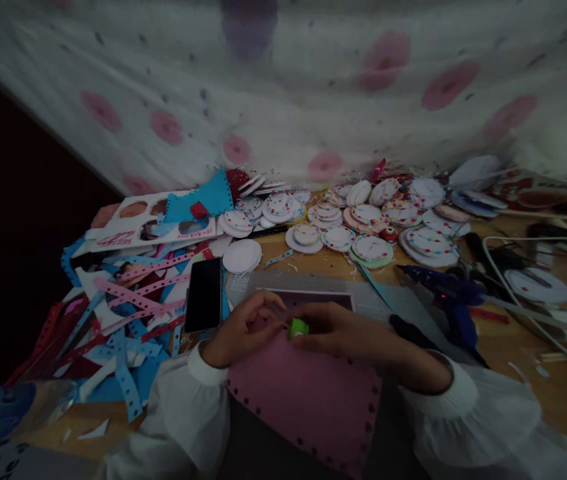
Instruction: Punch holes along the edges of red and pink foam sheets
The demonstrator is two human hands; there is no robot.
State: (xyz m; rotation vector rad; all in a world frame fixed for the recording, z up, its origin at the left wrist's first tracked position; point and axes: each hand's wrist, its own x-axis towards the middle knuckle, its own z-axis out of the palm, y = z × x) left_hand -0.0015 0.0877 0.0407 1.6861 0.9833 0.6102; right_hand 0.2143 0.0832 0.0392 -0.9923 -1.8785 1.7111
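A dusky pink sheet (308, 393), with small dark holes along its edges, lies in front of me and hangs towards my lap. My right hand (338, 333) grips a small bright green craft punch (298, 328) between thumb and fingers, at the sheet's far part. Close by on the left, my left hand (251, 328) is closed on the same sheet, thumb and fingers curled near the punch. My fingers hide part of the punch and the sheet's far edge. Beneath lies a grey cutting mat (408, 307).
Left are a black phone (204, 295) and a heap of punched strips (138, 293). Several decorated paper discs (278, 207) line the back. To the right lie a blue glue gun (443, 287), a blue-bladed knife (373, 287) and a white cable (503, 267). A flowered curtain (283, 87) hangs behind.
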